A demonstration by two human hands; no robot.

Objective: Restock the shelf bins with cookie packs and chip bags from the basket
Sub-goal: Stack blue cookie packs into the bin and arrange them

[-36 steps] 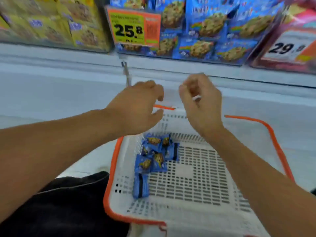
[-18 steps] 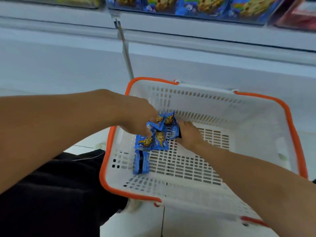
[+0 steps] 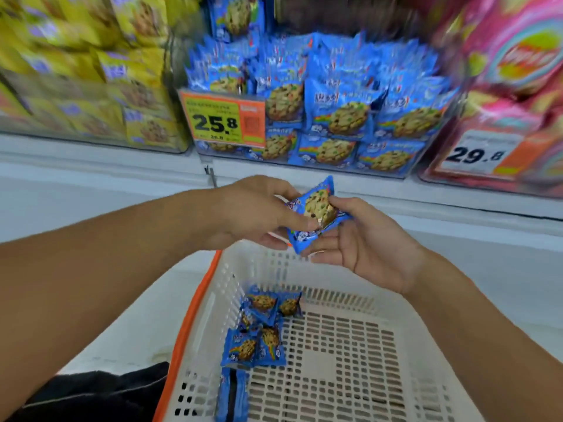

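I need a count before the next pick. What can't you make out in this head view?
- Held blue cookie pack: whether one or several; left hand and right hand cover it.
- Blue packs in the white orange-rimmed basket: overlapping; one cut off by the bottom edge.
- Yellow packs and pink bags: blurred.

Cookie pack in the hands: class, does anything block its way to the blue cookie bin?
Nothing visible does. The cookie pack is held above the basket, with open space up to the bin.
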